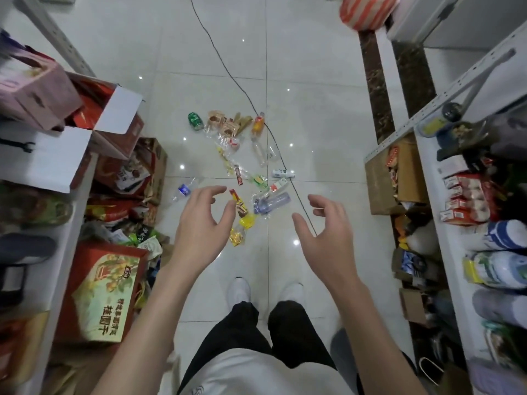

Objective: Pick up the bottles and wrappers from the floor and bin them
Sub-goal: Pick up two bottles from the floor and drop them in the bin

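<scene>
Litter lies scattered on the white tiled floor ahead of my feet. A clear bottle with a blue label (185,189) lies at the left, a bluish clear bottle (271,202) in the middle, an orange drink bottle (258,125) and a green can (195,120) farther off. Yellow and red wrappers (241,218) lie nearest, brown snack wrappers (222,124) at the far end. My left hand (199,223) and my right hand (328,226) hover above the litter, fingers loosely curved, holding nothing. No bin is in view.
Red gift boxes (99,289) and open cartons (85,138) crowd the left side. A white shelf (445,223) with packaged goods lines the right. A black cable (228,72) runs across the floor through the litter. An orange-striped bag (368,10) sits at the far end.
</scene>
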Demonstrator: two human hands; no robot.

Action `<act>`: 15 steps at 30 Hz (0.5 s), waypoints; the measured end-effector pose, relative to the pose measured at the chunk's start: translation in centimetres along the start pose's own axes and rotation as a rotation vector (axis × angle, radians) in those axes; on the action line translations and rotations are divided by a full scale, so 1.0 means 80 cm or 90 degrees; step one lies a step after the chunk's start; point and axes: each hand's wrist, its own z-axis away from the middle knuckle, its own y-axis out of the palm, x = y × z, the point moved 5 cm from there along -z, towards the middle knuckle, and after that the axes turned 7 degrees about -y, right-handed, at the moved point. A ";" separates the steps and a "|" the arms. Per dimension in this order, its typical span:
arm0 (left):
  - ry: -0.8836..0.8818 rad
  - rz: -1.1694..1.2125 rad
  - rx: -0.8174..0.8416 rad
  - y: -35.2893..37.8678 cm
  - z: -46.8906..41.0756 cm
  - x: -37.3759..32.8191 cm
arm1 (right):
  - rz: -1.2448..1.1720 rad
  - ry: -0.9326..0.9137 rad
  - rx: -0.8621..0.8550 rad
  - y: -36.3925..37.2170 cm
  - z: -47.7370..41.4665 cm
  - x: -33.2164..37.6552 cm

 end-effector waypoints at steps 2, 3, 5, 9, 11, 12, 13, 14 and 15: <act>-0.002 -0.002 0.006 0.009 -0.021 -0.005 | 0.006 0.018 0.006 0.002 -0.022 -0.009; -0.005 -0.003 0.012 0.015 -0.032 -0.009 | 0.007 0.028 0.008 0.001 -0.034 -0.014; -0.008 -0.009 0.019 0.029 -0.058 -0.018 | 0.006 0.047 0.012 0.001 -0.060 -0.028; -0.007 -0.023 0.019 0.067 -0.115 -0.040 | -0.003 0.083 0.022 0.005 -0.120 -0.067; -0.012 -0.030 0.026 0.093 -0.148 -0.052 | -0.001 0.095 0.030 0.009 -0.159 -0.092; -0.017 -0.033 0.032 0.107 -0.166 -0.057 | -0.001 0.098 0.035 0.012 -0.180 -0.105; -0.024 -0.033 0.035 0.122 -0.184 -0.062 | -0.001 0.097 0.041 0.014 -0.202 -0.117; -0.032 -0.031 0.038 0.136 -0.201 -0.068 | 0.000 0.095 0.049 0.017 -0.224 -0.129; -0.040 -0.030 0.040 0.151 -0.218 -0.073 | 0.003 0.094 0.057 0.019 -0.246 -0.141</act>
